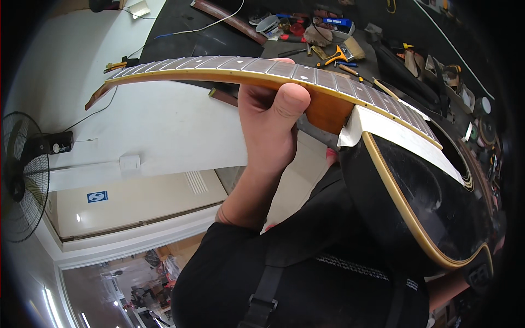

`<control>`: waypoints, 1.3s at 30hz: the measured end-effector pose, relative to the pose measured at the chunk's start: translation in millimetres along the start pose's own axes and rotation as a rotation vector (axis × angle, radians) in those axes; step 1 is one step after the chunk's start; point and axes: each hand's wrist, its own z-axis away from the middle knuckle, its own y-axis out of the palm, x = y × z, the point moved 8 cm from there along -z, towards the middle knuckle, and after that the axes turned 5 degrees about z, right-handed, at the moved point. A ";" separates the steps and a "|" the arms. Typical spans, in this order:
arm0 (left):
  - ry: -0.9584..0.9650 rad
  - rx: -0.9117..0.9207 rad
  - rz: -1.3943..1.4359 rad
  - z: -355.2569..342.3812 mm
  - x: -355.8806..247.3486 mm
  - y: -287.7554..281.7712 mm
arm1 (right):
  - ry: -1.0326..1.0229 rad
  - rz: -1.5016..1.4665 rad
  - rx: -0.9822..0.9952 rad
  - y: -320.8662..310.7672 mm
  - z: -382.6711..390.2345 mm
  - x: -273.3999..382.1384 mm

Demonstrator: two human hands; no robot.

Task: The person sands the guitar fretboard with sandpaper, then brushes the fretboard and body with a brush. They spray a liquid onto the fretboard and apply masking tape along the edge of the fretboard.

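Note:
A black acoustic guitar [421,197] with cream edging rests against my body, its neck reaching to the left. My left hand [270,117] is closed around the neck near the heel, thumb on the near edge and fingers mostly hidden behind. Bare frets with pale dot inlays line the fretboard [262,66]; I see no strings on it. White masking tape [404,139] covers the top beside the fretboard's end. At the lower right, my right forearm [445,290] wears a black band and passes behind the guitar body. The fingers of my right hand are hidden.
Beyond the neck, a dark workbench [235,41] carries a yellow-handled brush [340,54], a blue box [336,23], a white cup [269,25] and several hand tools. A black fan [24,175] stands at the far left. More tools and containers crowd the right side.

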 end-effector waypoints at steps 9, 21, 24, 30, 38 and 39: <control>0.020 0.040 -0.166 2.2 0.9 2.7 | -0.004 0.018 -0.011 -4.6 5.1 2.5; -0.015 0.023 -0.133 5.3 0.8 6.6 | -0.005 0.040 -0.016 -5.2 10.5 5.7; -0.014 0.031 -0.119 6.1 1.3 6.2 | -0.006 0.042 -0.022 -5.6 11.9 4.2; -0.110 0.046 -0.061 -0.6 32.6 0.4 | 0.021 0.066 -0.039 -8.1 20.8 -16.7; -0.663 0.112 0.034 24.6 178.7 -23.7 | 0.177 0.020 -0.462 -133.8 58.3 -128.3; -0.728 0.123 0.095 30.9 200.0 -29.6 | 0.253 -0.007 -0.560 -154.0 68.4 -147.0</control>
